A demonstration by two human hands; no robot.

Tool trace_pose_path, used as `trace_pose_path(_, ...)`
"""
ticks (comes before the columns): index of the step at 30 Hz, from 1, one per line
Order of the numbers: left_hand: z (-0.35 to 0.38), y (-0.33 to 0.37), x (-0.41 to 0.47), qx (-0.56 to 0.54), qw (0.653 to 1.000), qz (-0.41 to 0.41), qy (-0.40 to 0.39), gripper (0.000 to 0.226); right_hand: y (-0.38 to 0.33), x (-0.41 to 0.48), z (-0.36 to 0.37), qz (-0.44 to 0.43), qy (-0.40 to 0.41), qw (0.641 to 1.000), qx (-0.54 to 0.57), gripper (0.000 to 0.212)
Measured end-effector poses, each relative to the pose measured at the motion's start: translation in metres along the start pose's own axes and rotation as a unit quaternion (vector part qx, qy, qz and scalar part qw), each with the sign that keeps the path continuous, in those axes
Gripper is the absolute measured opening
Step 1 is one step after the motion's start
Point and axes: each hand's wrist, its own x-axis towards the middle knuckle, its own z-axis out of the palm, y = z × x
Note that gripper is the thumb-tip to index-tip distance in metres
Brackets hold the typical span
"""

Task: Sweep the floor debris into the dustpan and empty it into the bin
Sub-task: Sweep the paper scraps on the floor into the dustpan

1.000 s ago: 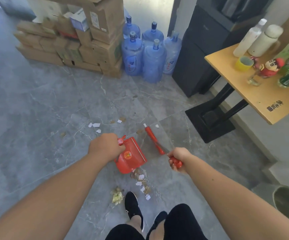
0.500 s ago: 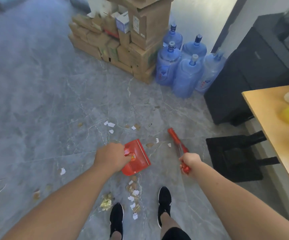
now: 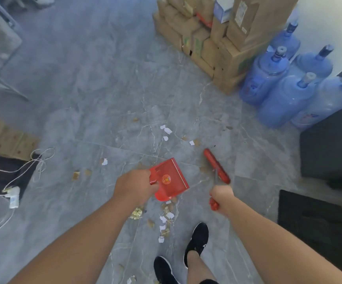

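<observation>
Gripping the red dustpan (image 3: 170,179) by its handle with the left hand (image 3: 134,186), low and tilted, and clutching the red brush (image 3: 216,166) by its handle in the right hand (image 3: 221,198), just right of the pan. Standing in black shoes (image 3: 196,240) on grey marbled floor (image 3: 84,99), with paper scraps (image 3: 166,218) strewn near the pan and farther out. Hemmed in far right by cardboard boxes (image 3: 223,37) and blue water bottles (image 3: 278,85), right by a dark cabinet (image 3: 329,152), left by loose white cable (image 3: 33,167).

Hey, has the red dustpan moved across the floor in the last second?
No. The dustpan, gripped by the left hand, stays at the far end of the scrap pile; only the camera swung.
</observation>
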Motion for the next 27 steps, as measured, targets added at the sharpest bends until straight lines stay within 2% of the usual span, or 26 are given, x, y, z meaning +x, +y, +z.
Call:
trace_pose_path(5, 0.010, -0.045, -0.024, -0.014, 0.999, -0.042, -0.008, 0.039, -0.001, -0.016, 0.052, -0.025, -0.012, 0.997, -0.072, 0.019)
trace_pose_path(11, 0.029, -0.101, -0.064, -0.040, 0.995, -0.091, -0.003, 0.027, 0.018, -0.043, 0.103, -0.029, -0.044, 0.988, -0.146, 0.019)
trace_pose_path(25, 0.078, -0.217, -0.187, -0.123, 0.972, -0.198, -0.010, 0.033, 0.127, -0.130, 0.206, -0.008, -0.129, 0.947, -0.293, 0.014)
trace_pose_path(27, 0.087, -0.227, -0.204, -0.133, 0.969, -0.208, -0.004, 0.034, 0.141, -0.139, 0.216, -0.004, -0.141, 0.942, -0.306, 0.018)
